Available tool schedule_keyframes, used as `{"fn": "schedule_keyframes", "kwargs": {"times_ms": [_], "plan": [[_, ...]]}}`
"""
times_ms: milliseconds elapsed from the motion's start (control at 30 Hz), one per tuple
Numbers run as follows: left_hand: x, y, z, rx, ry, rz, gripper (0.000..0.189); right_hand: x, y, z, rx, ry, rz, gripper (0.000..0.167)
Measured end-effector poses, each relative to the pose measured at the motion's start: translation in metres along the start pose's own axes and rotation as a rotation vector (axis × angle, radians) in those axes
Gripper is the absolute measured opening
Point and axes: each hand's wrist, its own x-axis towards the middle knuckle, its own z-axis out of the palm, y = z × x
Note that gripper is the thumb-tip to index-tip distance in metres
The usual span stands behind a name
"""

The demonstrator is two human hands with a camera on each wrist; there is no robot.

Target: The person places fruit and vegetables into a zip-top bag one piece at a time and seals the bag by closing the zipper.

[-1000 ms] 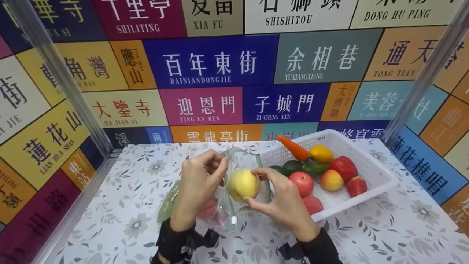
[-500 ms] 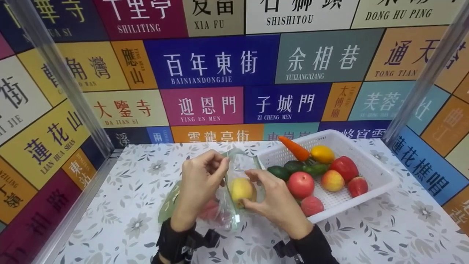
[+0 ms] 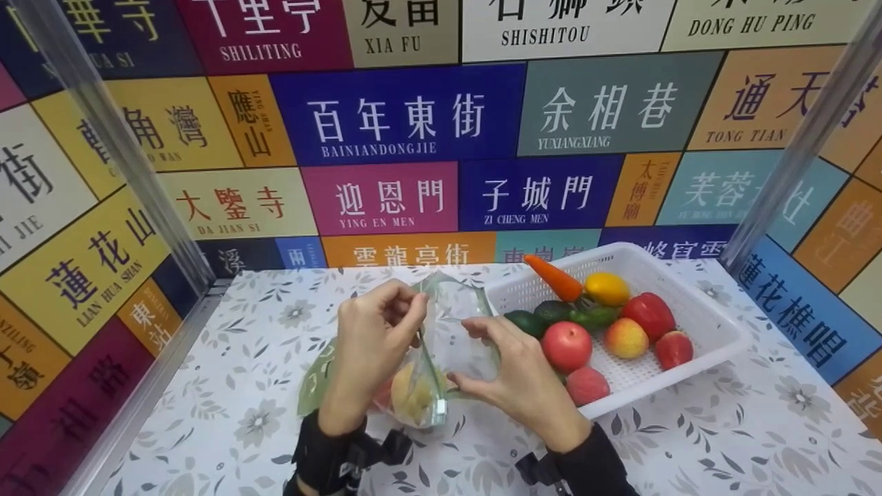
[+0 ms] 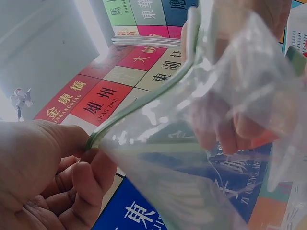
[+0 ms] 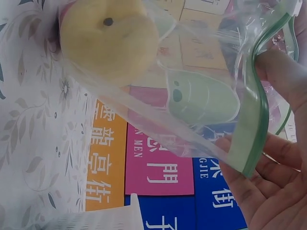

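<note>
A clear zip bag (image 3: 458, 334) with green edging stands with its mouth apart between the hands. My left hand (image 3: 368, 351) pinches one edge of that mouth between thumb and fingers, as the left wrist view also shows. A round yellow fruit (image 5: 108, 45) with a dark spot lies low inside the bag; its exact kind is unclear. Something reddish, mostly hidden by the left hand, is in there too. My right hand (image 3: 527, 379) is at the opening, thumb and fingers spread apart, holding no fruit. Its fingers lie against the green-edged rim (image 5: 252, 110).
To the right stands a white perforated basket (image 3: 716, 337) holding a carrot (image 3: 553, 277), a lemon-like yellow fruit (image 3: 607, 288), a red pepper (image 3: 646, 315), dark green vegetables (image 3: 551, 313) and several reddish fruits. Clear posts (image 3: 792, 145) flank the floral tabletop (image 3: 255, 386).
My right hand lowered the yellow fruit into the zip bag and let go of it. The fruit has dropped down and left within the bag. My left hand stays on the rim.
</note>
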Motion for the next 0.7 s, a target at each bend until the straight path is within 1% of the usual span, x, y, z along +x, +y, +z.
{"fn": "schedule_keyframes", "kwargs": {"times_ms": [133, 333, 467, 567, 700], "plan": [[0.0, 0.0, 0.0, 0.003, 0.001, 0.0, 0.014, 0.0, -0.001, -0.003, 0.002, -0.023, 0.02, 0.062], [0.0, 0.001, 0.0, -0.001, -0.023, -0.034, 0.012, 0.0, 0.005, -0.011, -0.051, -0.063, 0.026, 0.058], [0.001, 0.0, 0.002, -0.002, -0.038, -0.036, 0.012, -0.001, 0.009, -0.017, -0.055, -0.112, 0.054, 0.054], [0.0, 0.0, 0.003, -0.008, -0.039, -0.032, 0.012, 0.0, 0.011, -0.024, -0.045, -0.151, 0.075, 0.051], [0.0, 0.0, 0.004, -0.028, -0.038, -0.032, 0.013, 0.003, 0.015, -0.037, -0.069, -0.168, 0.063, 0.046]]}}
